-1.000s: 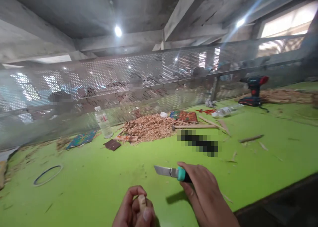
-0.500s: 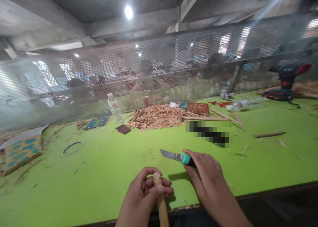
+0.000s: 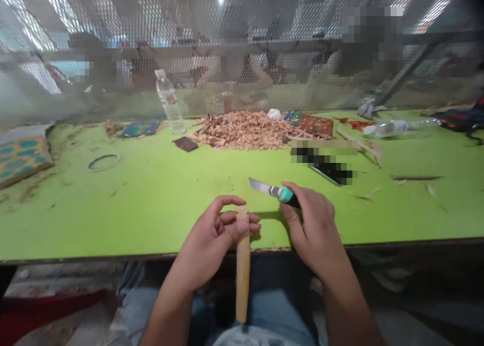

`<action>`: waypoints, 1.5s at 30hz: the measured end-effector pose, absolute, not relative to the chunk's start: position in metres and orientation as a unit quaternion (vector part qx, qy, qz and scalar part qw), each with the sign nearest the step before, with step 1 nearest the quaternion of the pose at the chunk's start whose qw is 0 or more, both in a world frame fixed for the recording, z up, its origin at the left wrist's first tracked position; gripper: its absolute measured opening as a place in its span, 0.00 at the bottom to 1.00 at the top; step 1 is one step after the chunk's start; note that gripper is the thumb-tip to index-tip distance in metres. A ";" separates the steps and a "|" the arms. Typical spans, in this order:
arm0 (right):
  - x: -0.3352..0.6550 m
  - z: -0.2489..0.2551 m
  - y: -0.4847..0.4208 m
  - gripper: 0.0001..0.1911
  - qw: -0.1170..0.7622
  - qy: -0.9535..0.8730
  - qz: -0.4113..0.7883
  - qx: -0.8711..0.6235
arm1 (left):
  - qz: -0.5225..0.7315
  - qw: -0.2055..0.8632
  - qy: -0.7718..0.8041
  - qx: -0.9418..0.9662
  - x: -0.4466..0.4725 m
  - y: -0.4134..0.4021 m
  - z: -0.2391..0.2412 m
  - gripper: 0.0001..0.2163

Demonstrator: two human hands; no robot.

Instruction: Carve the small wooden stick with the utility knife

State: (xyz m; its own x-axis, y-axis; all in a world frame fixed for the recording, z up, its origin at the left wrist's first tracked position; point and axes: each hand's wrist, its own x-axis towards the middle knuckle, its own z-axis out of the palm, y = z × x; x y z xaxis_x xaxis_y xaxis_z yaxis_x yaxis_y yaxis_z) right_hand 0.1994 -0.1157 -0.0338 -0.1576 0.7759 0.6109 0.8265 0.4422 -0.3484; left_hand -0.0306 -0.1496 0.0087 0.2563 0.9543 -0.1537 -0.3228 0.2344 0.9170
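Since a second ago the view has tilted down, and the wooden stick (image 3: 242,265), then only a stub showing above the fingers, is now visible along its whole length. The left hand (image 3: 219,235) has kept its hold throughout, so the grasp looks settled rather than newly taken. It pinches the stick near the upper end, thumb and fingers closed around it, at the near edge of the green desk (image 3: 151,205).

The stick's long axis runs almost straight up and down in the view: the top end points away toward the desk, the lower end hangs below the desk edge over the person's lap.

The right hand (image 3: 313,225) is clenched on the teal handle of a knife (image 3: 274,190), just beside the stick's top but not touching it. The blade points left and slightly away, roughly crosswise to the stick.

Farther back lie a heap of wood shavings (image 3: 245,129), a standing water bottle (image 3: 169,101) and a loose ring (image 3: 103,162).
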 end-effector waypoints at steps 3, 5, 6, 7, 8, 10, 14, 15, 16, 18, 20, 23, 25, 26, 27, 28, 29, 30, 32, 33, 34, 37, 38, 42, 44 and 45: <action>0.199 -0.032 -0.117 0.17 0.374 -0.763 -0.032 -0.526 | 0.460 0.691 0.387 0.401 -0.030 -0.150 0.009 0.20; 0.199 -0.030 -0.118 0.19 0.375 -0.766 -0.032 -0.522 | 0.450 0.691 0.386 0.413 -0.030 -0.151 0.009 0.18; 0.199 -0.029 -0.118 0.20 0.376 -0.767 -0.033 -0.519 | 0.445 0.689 0.385 0.424 -0.030 -0.152 0.009 0.17; 0.199 -0.029 -0.118 0.21 0.377 -0.768 -0.033 -0.517 | 0.440 0.684 0.384 0.437 -0.030 -0.152 0.009 0.16; 0.199 -0.028 -0.119 0.23 0.379 -0.768 -0.033 -0.515 | 0.434 0.679 0.383 0.451 -0.030 -0.153 0.009 0.15; 0.198 -0.027 -0.119 0.25 0.380 -0.770 -0.032 -0.511 | 0.421 0.669 0.384 0.477 -0.030 -0.155 0.010 0.13; 0.198 -0.027 -0.120 0.25 0.382 -0.773 -0.028 -0.507 | 0.411 0.660 0.396 0.488 -0.030 -0.159 0.011 0.13; 0.198 -0.027 -0.120 0.25 0.381 -0.774 -0.026 -0.505 | 0.416 0.656 0.400 0.486 -0.030 -0.159 0.012 0.13; 0.198 -0.027 -0.120 0.25 0.380 -0.775 -0.023 -0.504 | 0.422 0.652 0.403 0.483 -0.029 -0.160 0.012 0.13; 0.198 -0.026 -0.121 0.25 0.378 -0.779 -0.019 -0.500 | 0.431 0.645 0.409 0.480 -0.029 -0.159 0.014 0.13; 0.197 -0.025 -0.122 0.24 0.376 -0.783 -0.015 -0.495 | 0.425 0.641 0.417 0.485 -0.030 -0.159 0.015 0.14; 0.196 -0.024 -0.124 0.23 0.365 -0.798 -0.003 -0.479 | 0.402 0.629 0.436 0.503 -0.034 -0.157 0.015 0.14; 0.196 -0.023 -0.125 0.22 0.357 -0.808 0.006 -0.468 | 0.390 0.620 0.448 0.513 -0.037 -0.156 0.014 0.16; 0.197 -0.023 -0.126 0.22 0.355 -0.811 0.008 -0.466 | 0.386 0.617 0.453 0.515 -0.037 -0.156 0.014 0.16; 0.197 -0.022 -0.126 0.22 0.356 -0.810 0.010 -0.465 | 0.384 0.616 0.455 0.516 -0.038 -0.156 0.014 0.17; 0.197 -0.022 -0.127 0.22 0.359 -0.808 0.010 -0.466 | 0.382 0.617 0.455 0.516 -0.038 -0.156 0.014 0.17; 0.198 -0.022 -0.127 0.22 0.363 -0.806 0.009 -0.468 | 0.381 0.622 0.452 0.513 -0.038 -0.156 0.014 0.18; 0.198 -0.022 -0.128 0.23 0.368 -0.803 0.008 -0.469 | 0.380 0.630 0.447 0.508 -0.037 -0.157 0.013 0.19; 0.198 -0.022 -0.128 0.23 0.376 -0.799 0.005 -0.469 | 0.384 0.651 0.431 0.493 -0.035 -0.158 0.012 0.22; 0.198 -0.021 -0.128 0.23 0.380 -0.798 0.003 -0.469 | 0.387 0.658 0.426 0.486 -0.035 -0.159 0.012 0.23; 0.198 -0.022 -0.128 0.23 0.383 -0.797 0.001 -0.468 | 0.387 0.662 0.423 0.482 -0.034 -0.160 0.012 0.24; 0.198 -0.022 -0.128 0.24 0.392 -0.795 -0.008 -0.464 | 0.367 0.656 0.435 0.496 -0.034 -0.161 0.012 0.27; 0.198 -0.023 -0.129 0.24 0.396 -0.792 -0.010 -0.464 | 0.359 0.651 0.442 0.502 -0.035 -0.162 0.012 0.27; 0.199 -0.025 -0.130 0.23 0.405 -0.783 -0.014 -0.471 | 0.355 0.632 0.470 0.504 -0.035 -0.163 0.018 0.25; 0.199 -0.025 -0.130 0.22 0.401 -0.785 -0.013 -0.472 | 0.356 0.634 0.475 0.495 -0.033 -0.164 0.021 0.26; 0.199 -0.025 -0.129 0.22 0.397 -0.787 -0.012 -0.472 | 0.361 0.634 0.481 0.486 -0.031 -0.165 0.022 0.26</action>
State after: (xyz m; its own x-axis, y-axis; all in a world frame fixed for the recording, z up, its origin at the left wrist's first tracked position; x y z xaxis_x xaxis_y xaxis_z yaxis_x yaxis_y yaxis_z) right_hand 0.1991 -0.1295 -0.0253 -0.2399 0.7331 0.6364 0.7522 0.5548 -0.3556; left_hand -0.0308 -0.1648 0.0221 0.2773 0.9253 -0.2585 0.0098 0.2664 0.9638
